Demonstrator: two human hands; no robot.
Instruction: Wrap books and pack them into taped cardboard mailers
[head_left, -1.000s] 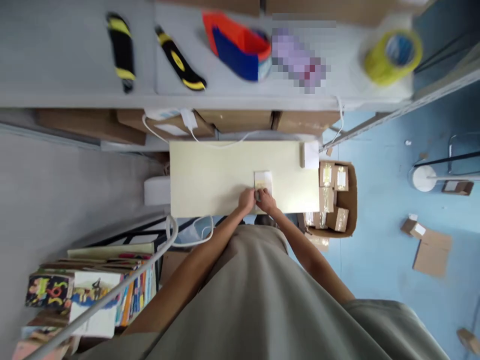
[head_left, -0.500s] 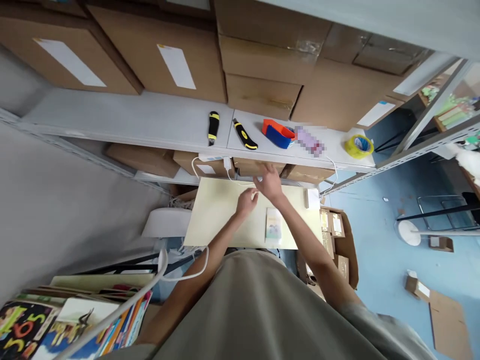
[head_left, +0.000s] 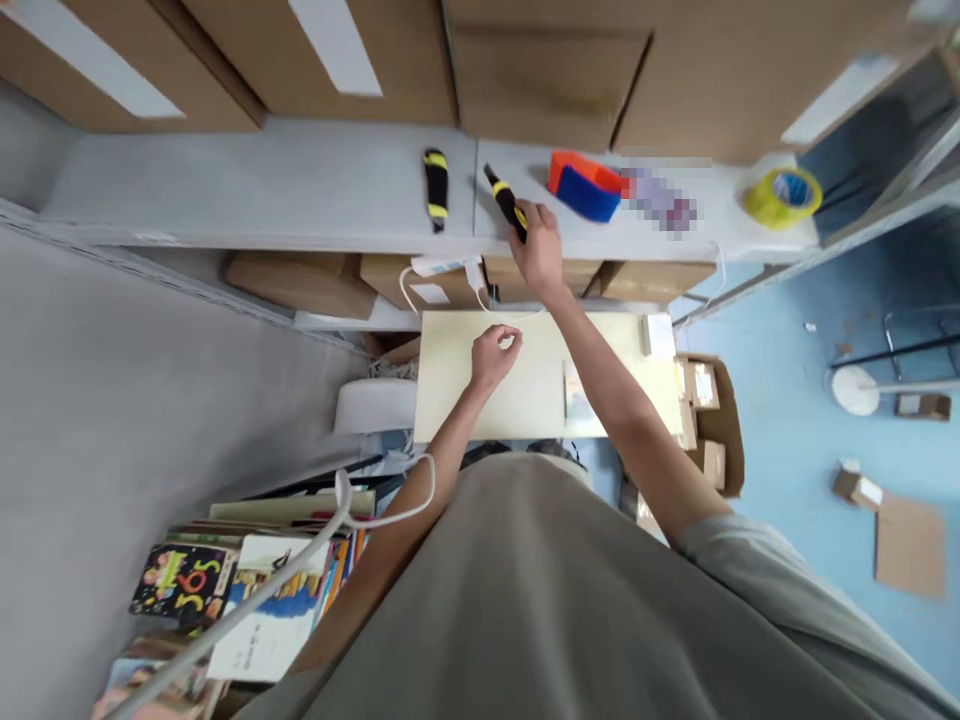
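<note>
My right hand reaches up to the shelf, its fingers closed around the handle of a black and yellow utility knife. The knife's tip points away from me and to the left; part of its handle is hidden by my fingers. My left hand is above the cream tabletop. Its thumb and index finger curl together into a ring, with nothing visible inside. A second black and yellow utility knife lies on the shelf, left of the held one. A small pale booklet lies on the tabletop, partly covered by my right forearm.
On the shelf are a red and blue object, a blurred purple item and yellow tape. Cardboard boxes stand behind them. A white box sits at the table's right; books are stacked lower left.
My right hand has moved from over the table up to the shelf and closed on the utility knife. My left hand stays over the table, fingers curled. The view has shifted.
</note>
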